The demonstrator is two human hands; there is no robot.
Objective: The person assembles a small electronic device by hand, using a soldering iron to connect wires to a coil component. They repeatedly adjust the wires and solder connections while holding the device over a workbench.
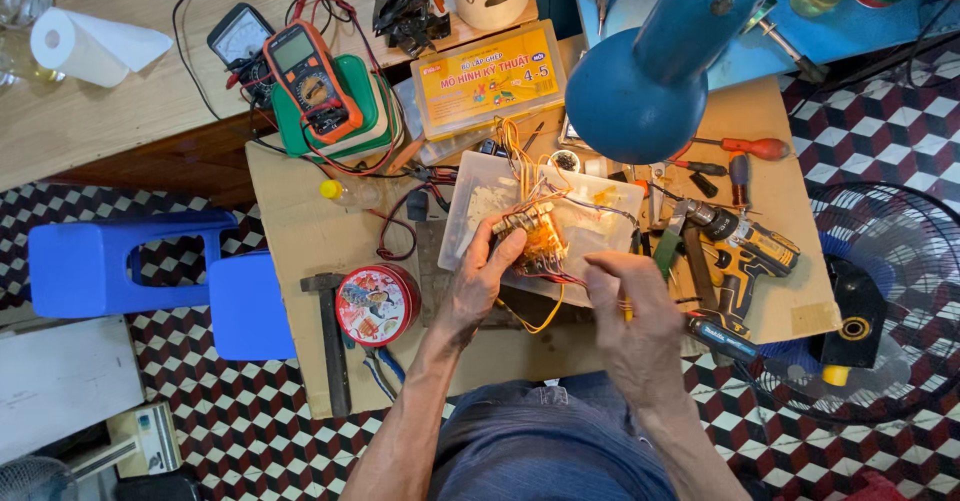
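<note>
Keep the left hand (487, 266) clamped on the small wired part (530, 233) above the clear plastic tray (470, 201), steadying it while the right hand (625, 296), closed on a thin yellow-handled tool (627, 311), works slowly among loose wires (540, 316).

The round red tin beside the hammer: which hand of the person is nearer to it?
Left. The left hand is just right of the red tin, holding a wired part. The right hand is farther right, beyond the left one.
</note>
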